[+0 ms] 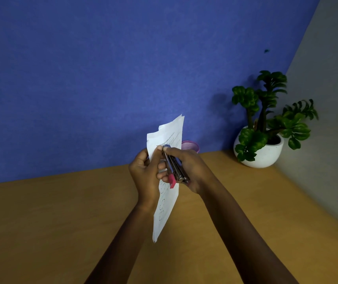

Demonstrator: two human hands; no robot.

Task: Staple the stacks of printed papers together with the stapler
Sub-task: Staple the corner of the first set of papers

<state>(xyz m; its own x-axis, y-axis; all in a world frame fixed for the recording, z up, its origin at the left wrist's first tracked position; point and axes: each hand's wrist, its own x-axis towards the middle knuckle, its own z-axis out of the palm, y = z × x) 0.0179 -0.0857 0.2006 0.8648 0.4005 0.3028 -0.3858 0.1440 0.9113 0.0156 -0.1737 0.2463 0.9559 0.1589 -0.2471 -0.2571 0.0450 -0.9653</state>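
Observation:
A stack of printed papers [169, 133] is held upright in the air above the wooden desk [61, 222], seen almost edge-on, its lower end hanging down near my wrists. My left hand [143, 171] grips the stack from the left side. My right hand [188, 167] is wrapped around a metal stapler [175, 170] with a blue head and a pink rear end. The stapler's nose sits on the sheet near its upper part, next to my left thumb. Whether the stapler's jaws close around the paper's edge is hidden by my fingers.
A pink mesh cup [191, 145] stands behind the papers against the blue wall [102, 78]. A potted green plant in a white round pot [262, 152] sits in the desk's back right corner by a grey wall.

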